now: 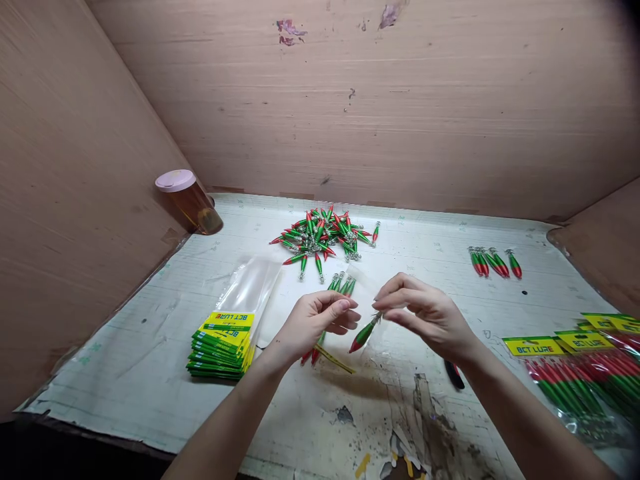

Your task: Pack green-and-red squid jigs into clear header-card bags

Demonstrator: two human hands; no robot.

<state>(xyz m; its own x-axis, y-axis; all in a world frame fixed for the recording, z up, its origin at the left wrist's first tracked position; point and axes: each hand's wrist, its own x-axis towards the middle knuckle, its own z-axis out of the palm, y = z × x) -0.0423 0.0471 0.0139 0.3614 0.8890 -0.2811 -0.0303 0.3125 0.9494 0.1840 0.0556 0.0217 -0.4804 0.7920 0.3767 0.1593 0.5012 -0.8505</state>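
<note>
The right hand point(425, 312) pinches a lure point(364, 335) near its hooks; whether the left hand's point(317, 319) curled fingers grip anything is unclear. Bagging seems in hand; the next move calls for a spread bag point(336, 360).

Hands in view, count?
2: the left hand over the middle of the table, the right hand to its right, holding a lure. No others show.

Two bare hands point(320, 323), slender fingers point(406, 297), short thumbnail point(345, 304), slim bare forearms point(237, 410)
</note>
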